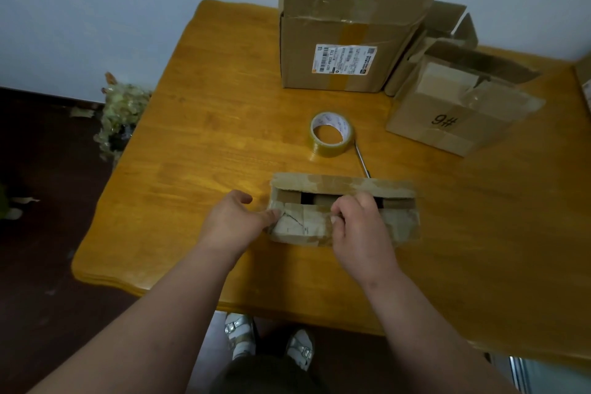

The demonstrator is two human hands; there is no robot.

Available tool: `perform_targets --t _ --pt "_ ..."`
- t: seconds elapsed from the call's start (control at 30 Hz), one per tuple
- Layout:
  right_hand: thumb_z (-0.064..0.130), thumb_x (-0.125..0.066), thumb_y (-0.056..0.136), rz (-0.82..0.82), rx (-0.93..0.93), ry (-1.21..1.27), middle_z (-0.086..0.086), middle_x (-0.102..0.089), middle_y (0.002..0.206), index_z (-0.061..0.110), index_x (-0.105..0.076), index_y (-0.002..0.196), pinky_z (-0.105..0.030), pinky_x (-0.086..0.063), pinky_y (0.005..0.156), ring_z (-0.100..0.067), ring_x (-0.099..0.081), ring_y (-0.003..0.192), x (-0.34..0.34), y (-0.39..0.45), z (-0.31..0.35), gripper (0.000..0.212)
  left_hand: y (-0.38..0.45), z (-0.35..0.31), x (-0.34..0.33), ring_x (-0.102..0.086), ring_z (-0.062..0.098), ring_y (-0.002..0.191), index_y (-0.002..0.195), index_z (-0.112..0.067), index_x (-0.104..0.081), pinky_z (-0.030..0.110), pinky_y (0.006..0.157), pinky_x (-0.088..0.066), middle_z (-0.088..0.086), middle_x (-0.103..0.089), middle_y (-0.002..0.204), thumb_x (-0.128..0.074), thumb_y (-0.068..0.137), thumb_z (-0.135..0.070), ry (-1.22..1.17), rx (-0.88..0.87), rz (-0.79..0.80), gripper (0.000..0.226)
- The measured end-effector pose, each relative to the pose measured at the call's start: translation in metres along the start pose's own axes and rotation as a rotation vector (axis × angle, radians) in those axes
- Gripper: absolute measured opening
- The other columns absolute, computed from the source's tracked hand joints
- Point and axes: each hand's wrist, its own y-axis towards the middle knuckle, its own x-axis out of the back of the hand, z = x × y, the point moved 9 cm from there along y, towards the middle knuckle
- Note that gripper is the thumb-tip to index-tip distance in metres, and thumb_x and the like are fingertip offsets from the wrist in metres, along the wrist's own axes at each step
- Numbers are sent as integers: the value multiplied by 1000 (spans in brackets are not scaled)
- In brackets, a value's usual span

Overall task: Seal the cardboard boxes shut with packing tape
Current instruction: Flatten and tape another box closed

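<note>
A small flat cardboard box (399, 217) lies near the table's front edge, its top flaps partly apart so a dark gap shows. My left hand (235, 222) holds its left end, thumb and fingers around the corner. My right hand (359, 227) pinches the near flap at the middle of the box. A roll of yellowish packing tape (332, 134) lies flat just behind the box. Metal scissors (361, 157) lie beside the roll, their handles hidden behind the box.
A tall open box with a shipping label (339, 41) stands at the back of the wooden table (208, 125). A box marked 9# (447, 118) sits at the right, more boxes behind it. Crumpled plastic (123, 112) lies on the dark floor at left.
</note>
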Motion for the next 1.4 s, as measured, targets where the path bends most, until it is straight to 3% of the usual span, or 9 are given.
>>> perform_targets --t 0.2,0.3,0.43,0.63,0.83,1.07,1.2,1.27,1.4 --pt "-13 -58 79 -117 137 -55 -7 -56 90 4 -72 92 -41 -52 71 -25 -53 88 5 -7 8 25 -11 29 -28 -55 23 102 121 -20 -52 37 66 -54 4 -56 120 -73 79 -56 -441 208 185 59" --pt "8 -55 84 -156 197 -109 -1 -62 103 14 -72 106 -40 -46 83 -23 -52 101 0 -18 14 29 -14 33 -40 -58 22 95 113 -19 -59 39 71 -52 4 -62 107 -67 79 -64 -509 242 192 57" --pt "42 -46 92 -3 212 -282 9 -53 139 30 -55 135 -39 -27 102 -16 -42 129 -26 -31 7 46 -15 34 -44 -57 23 85 95 -18 -65 41 75 -48 2 -63 92 -60 78 -71 -542 295 175 55" --pt "45 -38 96 119 213 -312 7 -39 154 27 -46 145 -36 -15 114 -15 -32 144 -36 -35 2 53 -17 32 -52 -56 21 87 90 -20 -69 40 82 -45 0 -62 91 -71 80 -55 -686 405 293 36" --pt "49 -24 98 182 201 -288 12 -24 160 29 -35 151 -32 -2 118 -7 -13 149 -38 -34 2 57 -23 40 -70 -53 15 93 111 -27 -63 35 82 -37 -6 -63 103 -65 86 -46 -889 426 360 30" --pt "43 -27 98 131 177 -257 9 -38 154 27 -48 143 -35 -11 115 -11 -30 145 -34 -32 5 52 -19 34 -58 -56 15 88 90 -27 -58 33 75 -42 -3 -65 98 -51 100 -29 -736 263 118 12" --pt "43 -24 98 148 183 -261 8 -36 155 27 -47 144 -34 -10 114 -12 -27 146 -34 -32 7 54 -24 5 -16 -59 19 97 112 -24 -60 35 78 -51 2 -61 114 -49 100 -15 -342 -176 -247 18" --pt "42 -24 99 173 189 -270 9 -29 158 27 -40 148 -34 -6 116 -10 -19 148 -36 -33 7 54 -32 -11 -15 -60 16 103 120 -19 -63 35 86 -52 0 -62 115 -50 100 -20 -267 -337 -256 24" --pt "36 -25 102 232 203 -280 9 -8 163 25 -20 155 -35 9 119 -6 4 150 -42 -34 3 54 -31 -8 -19 -63 0 85 109 -29 -65 19 63 -49 -13 -67 95 -67 91 -28 -311 -233 -201 18"
